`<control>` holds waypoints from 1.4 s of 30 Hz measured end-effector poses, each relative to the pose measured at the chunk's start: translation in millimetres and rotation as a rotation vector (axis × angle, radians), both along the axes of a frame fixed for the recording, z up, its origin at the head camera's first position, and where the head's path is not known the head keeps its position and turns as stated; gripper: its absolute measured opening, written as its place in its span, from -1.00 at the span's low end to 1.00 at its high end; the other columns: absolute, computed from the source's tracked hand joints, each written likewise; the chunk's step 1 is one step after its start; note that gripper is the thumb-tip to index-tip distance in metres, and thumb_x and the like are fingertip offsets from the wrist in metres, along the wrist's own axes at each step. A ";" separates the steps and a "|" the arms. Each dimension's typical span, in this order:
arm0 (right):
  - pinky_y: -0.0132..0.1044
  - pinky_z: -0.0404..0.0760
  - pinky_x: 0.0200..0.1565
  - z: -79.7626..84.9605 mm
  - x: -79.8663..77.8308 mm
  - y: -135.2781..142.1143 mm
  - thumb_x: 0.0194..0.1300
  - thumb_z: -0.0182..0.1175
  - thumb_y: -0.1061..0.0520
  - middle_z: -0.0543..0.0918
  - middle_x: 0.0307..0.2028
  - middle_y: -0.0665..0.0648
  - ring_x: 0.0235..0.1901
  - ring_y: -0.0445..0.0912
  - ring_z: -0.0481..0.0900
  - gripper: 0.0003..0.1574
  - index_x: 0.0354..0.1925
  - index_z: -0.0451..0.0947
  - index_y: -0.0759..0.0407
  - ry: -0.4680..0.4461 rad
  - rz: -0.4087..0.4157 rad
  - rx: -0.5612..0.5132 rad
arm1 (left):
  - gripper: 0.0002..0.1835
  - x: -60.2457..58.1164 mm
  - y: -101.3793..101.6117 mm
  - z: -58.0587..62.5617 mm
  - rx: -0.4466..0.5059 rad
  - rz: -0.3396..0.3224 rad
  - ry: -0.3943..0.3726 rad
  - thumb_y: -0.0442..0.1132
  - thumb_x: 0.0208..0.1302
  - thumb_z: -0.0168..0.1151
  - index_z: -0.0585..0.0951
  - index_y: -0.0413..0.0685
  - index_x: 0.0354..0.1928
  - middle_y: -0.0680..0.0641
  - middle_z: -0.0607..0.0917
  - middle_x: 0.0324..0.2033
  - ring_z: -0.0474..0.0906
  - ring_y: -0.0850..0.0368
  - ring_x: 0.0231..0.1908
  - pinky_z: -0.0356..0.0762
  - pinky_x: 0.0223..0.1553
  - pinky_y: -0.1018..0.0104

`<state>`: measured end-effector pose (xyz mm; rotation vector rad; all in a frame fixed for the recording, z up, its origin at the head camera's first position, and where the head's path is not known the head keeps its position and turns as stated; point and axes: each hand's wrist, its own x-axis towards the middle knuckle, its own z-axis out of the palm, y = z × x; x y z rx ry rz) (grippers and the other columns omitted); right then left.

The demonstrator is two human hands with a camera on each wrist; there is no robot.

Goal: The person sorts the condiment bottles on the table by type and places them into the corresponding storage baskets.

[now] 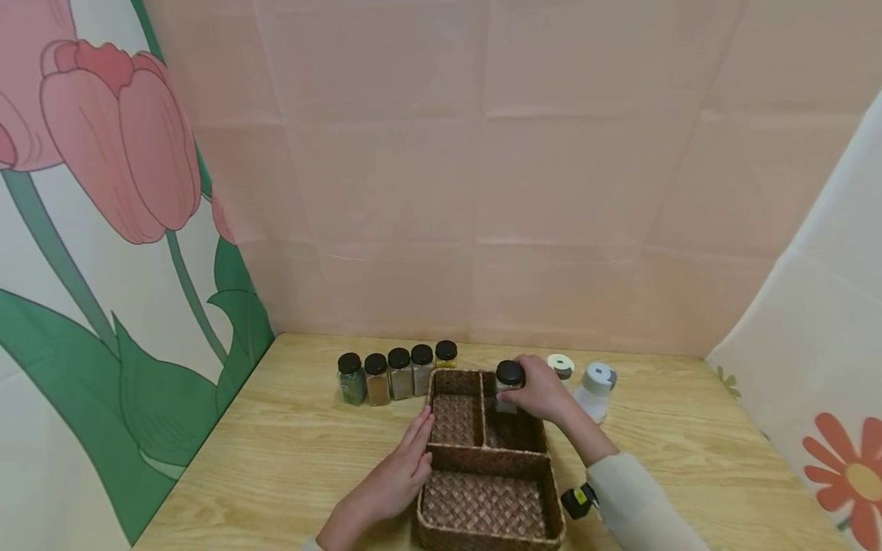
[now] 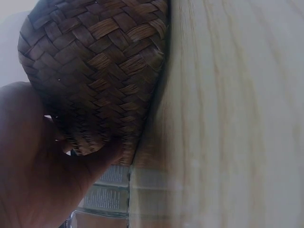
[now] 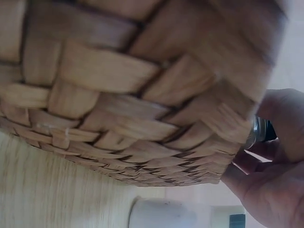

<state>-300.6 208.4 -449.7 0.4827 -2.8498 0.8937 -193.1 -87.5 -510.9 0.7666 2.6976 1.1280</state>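
A brown woven basket [image 1: 491, 459] with three compartments stands on the wooden table. My right hand [image 1: 540, 389] grips a spice jar [image 1: 508, 376] with a black lid, holding it upright in or just over the back right compartment; how low its base sits is hard to tell. In the right wrist view, the basket's outer wall [image 3: 142, 95] hides most of that jar. My left hand [image 1: 398, 476] rests against the basket's left side with its fingers fairly straight. The left wrist view shows the thumb [image 2: 102, 154] lying along the woven wall [image 2: 104, 66].
Several black-lidded spice jars [image 1: 400, 375] stand in a row behind the basket to the left. Right of it are a white bottle with a grey cap [image 1: 596, 390] and a small round container with a pale lid [image 1: 561, 366]. A pink cloth [image 1: 475, 191] hangs behind the table.
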 end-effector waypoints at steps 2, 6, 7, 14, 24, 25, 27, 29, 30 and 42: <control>-0.10 0.50 -0.30 -1.2 0.1 0.1 0.05 0.59 0.06 0.60 -0.24 0.17 -0.28 0.00 0.51 -0.49 -0.14 0.59 0.25 -0.003 0.001 0.015 | -0.35 0.2 0.2 0.4 0.001 0.000 -0.001 -0.08 0.65 -0.30 -0.17 0.00 0.64 -0.03 -0.26 0.63 -0.03 -0.06 0.55 0.16 0.46 -0.11; -0.09 0.49 -0.31 -3.7 0.5 0.5 0.04 0.59 0.04 0.59 -0.26 0.15 -0.29 -0.01 0.50 -0.50 -0.16 0.59 0.23 -0.008 -0.008 0.051 | -0.35 0.3 0.4 1.0 0.007 -0.005 -0.007 -0.07 0.66 -0.31 -0.17 0.00 0.64 -0.04 -0.26 0.63 -0.02 -0.08 0.55 0.17 0.45 -0.14; -0.08 0.50 -0.30 -4.0 0.5 0.5 0.04 0.60 0.04 0.59 -0.26 0.16 -0.28 0.00 0.50 -0.49 -0.15 0.59 0.24 -0.006 -0.011 0.056 | -0.35 0.3 0.6 1.2 0.009 -0.006 -0.009 -0.07 0.66 -0.31 -0.17 0.01 0.64 -0.04 -0.26 0.63 -0.02 -0.08 0.55 0.17 0.45 -0.14; -0.05 0.54 -0.29 -8.0 0.0 -2.3 0.03 0.60 0.05 0.62 -0.26 0.15 -0.30 0.00 0.55 -0.51 -0.16 0.62 0.22 -0.025 -0.046 0.070 | -0.35 0.5 0.1 0.5 0.011 -0.010 0.002 -0.05 0.66 -0.32 -0.16 -0.02 0.64 -0.05 -0.25 0.62 -0.02 -0.07 0.55 0.18 0.44 -0.13; 0.00 0.59 -0.27 -14.0 -0.6 -7.8 0.01 0.60 0.04 0.68 -0.34 0.12 -0.33 0.03 0.63 -0.58 -0.24 0.64 0.18 0.005 -0.073 0.146 | -0.36 1.1 0.4 -0.5 0.010 -0.015 0.018 -0.05 0.67 -0.33 -0.16 -0.02 0.64 -0.06 -0.24 0.62 0.00 -0.09 0.55 0.19 0.44 -0.13; 0.01 0.59 -0.26 -14.2 -0.6 -8.3 0.01 0.60 0.04 0.68 -0.33 0.13 -0.33 0.04 0.63 -0.57 -0.24 0.64 0.18 0.009 -0.079 0.150 | -0.36 1.0 0.4 -0.4 0.010 -0.014 0.019 -0.06 0.67 -0.33 -0.16 -0.02 0.64 -0.06 -0.24 0.62 -0.01 -0.08 0.55 0.18 0.44 -0.13; 0.03 0.60 -0.25 -13.7 0.5 -9.7 0.01 0.60 0.04 0.68 -0.32 0.16 -0.31 0.07 0.64 -0.54 -0.21 0.62 0.22 0.012 -0.084 0.149 | -0.36 1.0 0.3 0.0 0.016 -0.014 0.018 -0.06 0.67 -0.32 -0.16 -0.02 0.64 -0.06 -0.24 0.62 -0.01 -0.08 0.55 0.18 0.44 -0.13; 0.05 0.60 -0.22 -12.9 1.7 -10.9 0.02 0.60 0.05 0.69 -0.27 0.20 -0.27 0.11 0.65 -0.47 -0.14 0.60 0.27 0.008 -0.089 0.137 | -0.36 1.2 -0.2 0.8 0.021 -0.012 0.012 -0.07 0.66 -0.31 -0.16 -0.02 0.64 -0.06 -0.24 0.62 -0.01 -0.08 0.55 0.18 0.44 -0.14; 0.06 0.60 -0.21 -12.5 2.3 -11.5 0.03 0.59 0.06 0.68 -0.26 0.22 -0.26 0.12 0.65 -0.44 -0.10 0.58 0.29 0.003 -0.093 0.131 | -0.36 1.1 -0.4 0.8 0.023 -0.012 0.012 -0.08 0.66 -0.31 -0.16 -0.02 0.64 -0.06 -0.24 0.62 -0.01 -0.08 0.55 0.18 0.44 -0.14; 0.11 0.62 -0.10 -8.2 5.6 -13.1 0.09 0.57 0.07 0.61 -0.06 0.34 -0.11 0.20 0.62 -0.26 0.13 0.51 0.38 0.015 -0.091 0.153 | -0.36 1.4 -0.3 1.2 0.018 -0.010 0.012 -0.09 0.66 -0.30 -0.15 -0.05 0.63 -0.06 -0.24 0.62 0.01 -0.08 0.54 0.19 0.44 -0.13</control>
